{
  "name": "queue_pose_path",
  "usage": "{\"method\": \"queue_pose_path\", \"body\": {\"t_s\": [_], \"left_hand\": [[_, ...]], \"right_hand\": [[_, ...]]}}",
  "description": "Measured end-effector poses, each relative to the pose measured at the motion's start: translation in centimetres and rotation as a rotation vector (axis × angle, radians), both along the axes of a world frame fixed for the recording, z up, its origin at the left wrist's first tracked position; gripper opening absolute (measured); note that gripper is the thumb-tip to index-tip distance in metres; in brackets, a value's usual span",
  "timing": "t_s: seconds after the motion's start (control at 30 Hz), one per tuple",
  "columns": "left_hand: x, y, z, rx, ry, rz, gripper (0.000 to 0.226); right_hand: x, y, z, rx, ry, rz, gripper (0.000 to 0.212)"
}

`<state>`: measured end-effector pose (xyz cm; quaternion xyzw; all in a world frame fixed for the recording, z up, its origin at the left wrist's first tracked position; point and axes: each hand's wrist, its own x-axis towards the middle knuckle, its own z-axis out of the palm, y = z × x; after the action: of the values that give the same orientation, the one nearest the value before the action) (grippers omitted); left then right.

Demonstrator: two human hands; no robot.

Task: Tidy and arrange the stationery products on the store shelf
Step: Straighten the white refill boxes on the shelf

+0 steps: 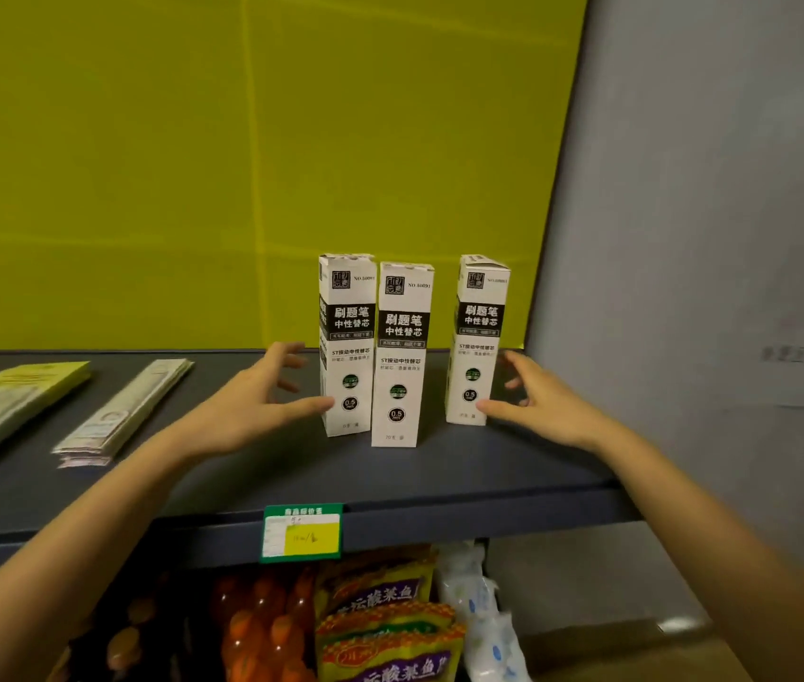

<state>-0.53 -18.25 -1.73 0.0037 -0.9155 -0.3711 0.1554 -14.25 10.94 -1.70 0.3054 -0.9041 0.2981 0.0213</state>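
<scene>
Three tall white refill boxes with black labels stand upright on the dark grey shelf (292, 465). The left box (347, 344) and the middle box (401, 354) stand side by side, touching. The right box (476, 339) stands apart, close to the shelf's right end. My left hand (255, 396) is spread beside the left box, its thumb tip touching the box's lower front. My right hand (535, 398) is spread beside the right box, thumb tip at its lower right corner. Neither hand grips anything.
Two flat stacks of packets lie on the shelf's left part, a greenish one (6, 406) and a pale one (124, 411). A price tag (302, 533) hangs on the shelf's front edge. Snack bags (380, 622) fill the shelf below. A grey wall (710, 238) bounds the right.
</scene>
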Motion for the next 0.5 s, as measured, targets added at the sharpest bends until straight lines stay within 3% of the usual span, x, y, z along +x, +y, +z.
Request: {"method": "queue_pose_path", "body": {"t_s": [0.07, 0.2, 0.37, 0.5], "left_hand": [[-0.9, 0.3, -0.5, 0.108, -0.021, -0.004, 0.122], [-2.0, 0.9, -0.7, 0.316, -0.036, -0.045, 0.105], [-2.9, 1.6, -0.8, 0.311, 0.001, -0.012, 0.057], [-2.0, 0.1, -0.5, 0.299, -0.071, -0.101, 0.077]], "right_hand": [[-1.0, -0.5, 0.1, -0.083, -0.103, 0.097, 0.079], [-2.0, -1.4, 0.4, -0.275, -0.284, 0.184, 0.075], [-2.4, -2.3, 0.2, -0.382, -0.342, 0.209, 0.063], [-1.8, -1.9, -0.3, -0.401, -0.332, 0.228, 0.056]]}}
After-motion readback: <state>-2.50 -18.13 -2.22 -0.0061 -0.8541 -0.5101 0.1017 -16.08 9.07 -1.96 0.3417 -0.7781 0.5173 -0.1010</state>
